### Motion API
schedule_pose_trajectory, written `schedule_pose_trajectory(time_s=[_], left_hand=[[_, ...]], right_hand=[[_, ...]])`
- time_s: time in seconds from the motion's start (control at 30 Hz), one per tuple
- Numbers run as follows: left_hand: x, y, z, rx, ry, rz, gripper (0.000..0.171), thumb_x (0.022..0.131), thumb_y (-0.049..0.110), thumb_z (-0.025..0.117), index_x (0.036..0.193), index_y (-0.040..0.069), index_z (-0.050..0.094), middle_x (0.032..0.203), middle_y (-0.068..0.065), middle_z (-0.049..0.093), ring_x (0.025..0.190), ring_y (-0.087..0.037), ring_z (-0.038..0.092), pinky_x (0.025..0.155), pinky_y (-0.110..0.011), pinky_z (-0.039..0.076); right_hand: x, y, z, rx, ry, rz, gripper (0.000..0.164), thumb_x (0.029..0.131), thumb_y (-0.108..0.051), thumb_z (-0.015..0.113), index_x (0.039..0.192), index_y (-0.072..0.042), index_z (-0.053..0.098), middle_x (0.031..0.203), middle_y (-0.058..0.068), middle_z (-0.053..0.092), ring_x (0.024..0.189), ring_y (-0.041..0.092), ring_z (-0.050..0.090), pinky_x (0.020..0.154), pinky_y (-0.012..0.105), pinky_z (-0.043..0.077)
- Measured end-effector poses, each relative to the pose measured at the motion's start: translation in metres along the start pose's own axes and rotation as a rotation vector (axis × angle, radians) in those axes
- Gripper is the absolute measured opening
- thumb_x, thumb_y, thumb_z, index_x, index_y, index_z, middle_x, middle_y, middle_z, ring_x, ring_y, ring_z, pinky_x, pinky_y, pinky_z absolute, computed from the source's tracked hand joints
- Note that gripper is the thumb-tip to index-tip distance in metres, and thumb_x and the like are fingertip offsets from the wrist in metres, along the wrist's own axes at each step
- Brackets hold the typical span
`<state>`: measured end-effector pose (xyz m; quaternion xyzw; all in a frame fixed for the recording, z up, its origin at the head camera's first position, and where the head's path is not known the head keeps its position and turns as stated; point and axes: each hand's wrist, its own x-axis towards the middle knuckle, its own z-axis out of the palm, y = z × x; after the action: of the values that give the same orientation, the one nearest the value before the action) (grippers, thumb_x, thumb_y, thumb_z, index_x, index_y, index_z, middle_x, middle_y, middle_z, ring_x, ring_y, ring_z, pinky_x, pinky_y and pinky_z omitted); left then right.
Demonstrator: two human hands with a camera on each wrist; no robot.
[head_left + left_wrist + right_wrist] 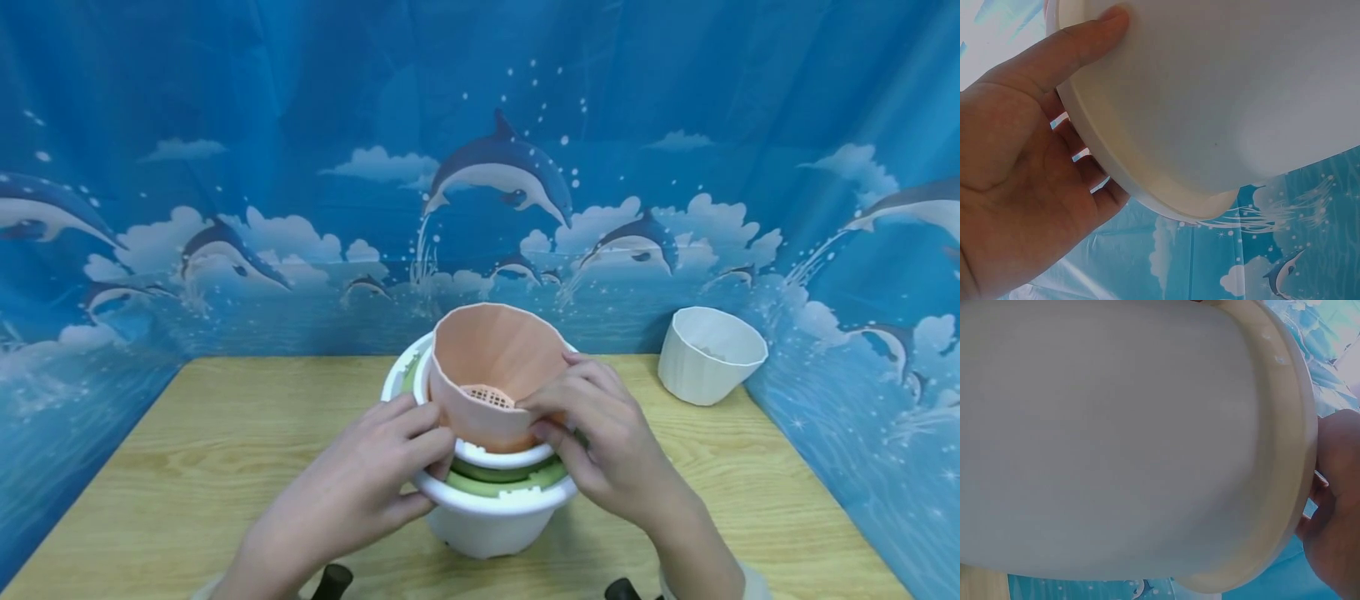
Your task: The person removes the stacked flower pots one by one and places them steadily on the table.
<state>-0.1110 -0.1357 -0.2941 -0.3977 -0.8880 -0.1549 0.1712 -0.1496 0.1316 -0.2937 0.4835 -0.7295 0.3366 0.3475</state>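
Several plant pots stand nested in one stack on the table. Outermost is a large white pot [487,532], with a green pot [480,485] inside it. Within that sits a smaller white pot [501,459], and on top an orange pot [480,423] with a grid in its base leans toward me. My left hand [375,467] holds the large white pot's rim, its thumb [1085,53] against the outer wall in the left wrist view. My right hand [603,429] pinches the orange pot's near right rim. In the right wrist view, white pot wall hides most of that hand [1338,506].
Another white pot [701,375] with something pale inside stands tilted at the back right of the wooden table [262,450]. A blue dolphin-print curtain [300,125] closes off the back and sides. Two black pieces [332,581] show at the bottom edge near the wrists.
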Motion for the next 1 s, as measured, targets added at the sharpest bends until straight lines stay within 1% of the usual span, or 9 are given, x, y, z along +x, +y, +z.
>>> schedule_pose_trajectory(time_s=[0.13,0.23,0.37,0.63,0.73,0.83,0.93,1.0], left_hand=[[-0.0001,0.0003,0.0002,0.003,0.002,0.002,0.036,0.076,0.021,0.085,0.084,0.029,0.050,0.091,0.017,0.044,0.086,-0.007,0.039,0.074,-0.027,0.039],[0.0001,0.0003,0.0001,0.002,0.001,-0.002,0.038,0.075,0.021,0.085,0.084,0.029,0.049,0.090,0.017,0.043,0.086,-0.007,0.039,0.073,-0.027,0.038],[0.0004,-0.0003,-0.0001,-0.003,0.006,-0.006,0.040,0.074,0.019,0.085,0.084,0.029,0.047,0.089,0.017,0.043,0.085,-0.007,0.039,0.072,-0.027,0.038],[0.0002,-0.0012,0.0000,-0.009,0.006,-0.005,0.042,0.073,0.017,0.084,0.083,0.029,0.045,0.087,0.018,0.041,0.083,-0.007,0.038,0.070,-0.027,0.036],[0.0003,-0.0008,0.0000,-0.006,0.000,-0.008,0.041,0.073,0.018,0.084,0.083,0.029,0.046,0.088,0.018,0.041,0.083,-0.006,0.038,0.070,-0.026,0.037],[0.0002,-0.0004,-0.0001,-0.003,-0.005,-0.014,0.040,0.074,0.019,0.084,0.082,0.029,0.046,0.088,0.018,0.041,0.083,-0.006,0.038,0.070,-0.025,0.037],[0.0000,0.0001,-0.0003,-0.004,-0.010,-0.022,0.041,0.074,0.018,0.084,0.082,0.030,0.046,0.087,0.018,0.040,0.082,-0.005,0.038,0.070,-0.024,0.037],[-0.0001,0.0002,-0.0003,-0.004,-0.006,-0.024,0.041,0.073,0.017,0.083,0.082,0.030,0.045,0.086,0.018,0.039,0.082,-0.005,0.038,0.069,-0.024,0.037]], right_hand=[[0.0002,-0.0001,-0.0005,-0.004,0.040,0.005,0.013,0.091,-0.013,0.065,0.102,-0.008,0.071,0.097,0.000,0.070,0.096,0.020,0.057,0.113,0.045,0.036],[0.0016,0.0001,-0.0016,-0.003,0.081,-0.016,0.014,0.095,-0.016,0.064,0.101,-0.005,0.070,0.095,0.003,0.070,0.095,0.022,0.057,0.114,0.046,0.035],[0.0037,0.0013,-0.0036,-0.001,0.135,-0.050,0.021,0.099,-0.020,0.060,0.098,-0.002,0.070,0.093,0.006,0.069,0.094,0.024,0.057,0.113,0.046,0.036],[0.0038,0.0031,-0.0047,-0.015,0.207,-0.044,0.025,0.100,-0.021,0.059,0.093,0.002,0.069,0.090,0.009,0.068,0.094,0.025,0.056,0.112,0.045,0.037],[0.0055,0.0037,-0.0041,-0.015,0.271,-0.072,0.028,0.099,-0.021,0.061,0.090,0.004,0.068,0.086,0.011,0.067,0.091,0.026,0.057,0.110,0.046,0.038],[0.0076,0.0047,-0.0036,-0.020,0.366,-0.101,0.031,0.097,-0.021,0.064,0.085,0.007,0.067,0.081,0.014,0.066,0.087,0.027,0.057,0.108,0.046,0.040],[0.0088,0.0061,-0.0039,-0.029,0.452,-0.104,0.033,0.096,-0.022,0.066,0.082,0.008,0.066,0.078,0.016,0.065,0.084,0.028,0.057,0.107,0.045,0.041],[0.0088,0.0074,-0.0046,-0.037,0.490,-0.096,0.035,0.095,-0.023,0.067,0.081,0.008,0.065,0.077,0.017,0.065,0.084,0.029,0.057,0.107,0.045,0.041]])
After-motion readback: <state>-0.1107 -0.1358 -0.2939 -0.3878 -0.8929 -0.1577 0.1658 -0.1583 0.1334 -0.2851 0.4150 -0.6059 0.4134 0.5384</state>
